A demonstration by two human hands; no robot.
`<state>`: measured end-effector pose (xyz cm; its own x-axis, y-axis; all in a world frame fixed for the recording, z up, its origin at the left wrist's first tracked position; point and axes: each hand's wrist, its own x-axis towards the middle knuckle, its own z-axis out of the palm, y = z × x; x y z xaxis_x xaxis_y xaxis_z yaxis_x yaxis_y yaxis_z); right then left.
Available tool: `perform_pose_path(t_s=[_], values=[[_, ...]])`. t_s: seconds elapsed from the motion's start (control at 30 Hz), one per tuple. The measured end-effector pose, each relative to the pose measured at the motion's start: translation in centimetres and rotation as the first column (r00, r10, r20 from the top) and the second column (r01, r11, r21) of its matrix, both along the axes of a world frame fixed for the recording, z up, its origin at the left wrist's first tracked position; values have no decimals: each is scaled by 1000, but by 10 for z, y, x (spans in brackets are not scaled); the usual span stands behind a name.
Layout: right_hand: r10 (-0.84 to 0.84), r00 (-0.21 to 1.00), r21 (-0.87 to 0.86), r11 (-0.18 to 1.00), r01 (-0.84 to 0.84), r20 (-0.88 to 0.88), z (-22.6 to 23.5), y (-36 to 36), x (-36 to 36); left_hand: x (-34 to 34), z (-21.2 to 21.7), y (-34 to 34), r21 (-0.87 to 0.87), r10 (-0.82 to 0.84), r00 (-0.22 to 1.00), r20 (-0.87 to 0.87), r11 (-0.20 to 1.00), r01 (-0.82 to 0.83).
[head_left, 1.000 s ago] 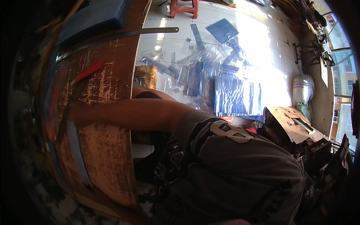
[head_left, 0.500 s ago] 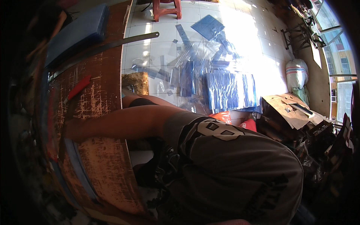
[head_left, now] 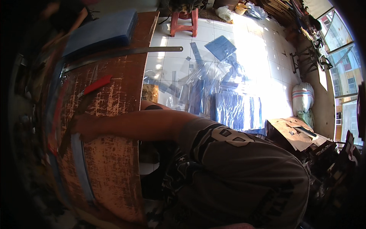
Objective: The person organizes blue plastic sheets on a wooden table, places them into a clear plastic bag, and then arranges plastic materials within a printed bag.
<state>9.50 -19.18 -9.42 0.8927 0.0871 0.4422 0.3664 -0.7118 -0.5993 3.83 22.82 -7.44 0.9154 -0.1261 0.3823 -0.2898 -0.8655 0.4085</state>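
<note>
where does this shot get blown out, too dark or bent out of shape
Head view: glare washes out the white tiled floor and streaks the shiny blue plastic sheets on it; same head view: the left rim sinks into black, the bare hand looks dim and soft, and the long grey metal strip looks bowed.

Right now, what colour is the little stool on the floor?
The stool is red; it shows best in the head view.

Blurred hand (head_left: 84,128) in shadow.
Its fingers (head_left: 77,124) are indistinct — the blue strip's (head_left: 82,168) end hidden beneath; well above them — a blurred person (head_left: 68,17).
</note>
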Motion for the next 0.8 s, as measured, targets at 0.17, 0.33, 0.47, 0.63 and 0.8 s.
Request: perform_pose_path(t_s=[0.17, 0.33, 0.47, 0.63, 0.8], values=[[19, 987, 158, 986, -45, 162, 1, -2, -5, -5, 7, -1, -158, -139, 990, -18, 978, 134], [24, 982, 192, 980, -60, 187, 3, -2, -4, -4, 21, -11, 133, -195, 959, 204, 976, 170], [-8, 983, 212, 977, -32, 184, 5, -5, -10, 5, 8, 4, 201, -86, 986, 145, 978, 55], [31, 985, 200, 978, -66, 172, 11, -10, -16, 9, -3, 17, 229, 39, 997, 68, 972, -54], [49, 995, 258, 964, -69, 83, 23, 4, -25, 7, -10, 29, 233, 197, 980, -13, 954, -188]])
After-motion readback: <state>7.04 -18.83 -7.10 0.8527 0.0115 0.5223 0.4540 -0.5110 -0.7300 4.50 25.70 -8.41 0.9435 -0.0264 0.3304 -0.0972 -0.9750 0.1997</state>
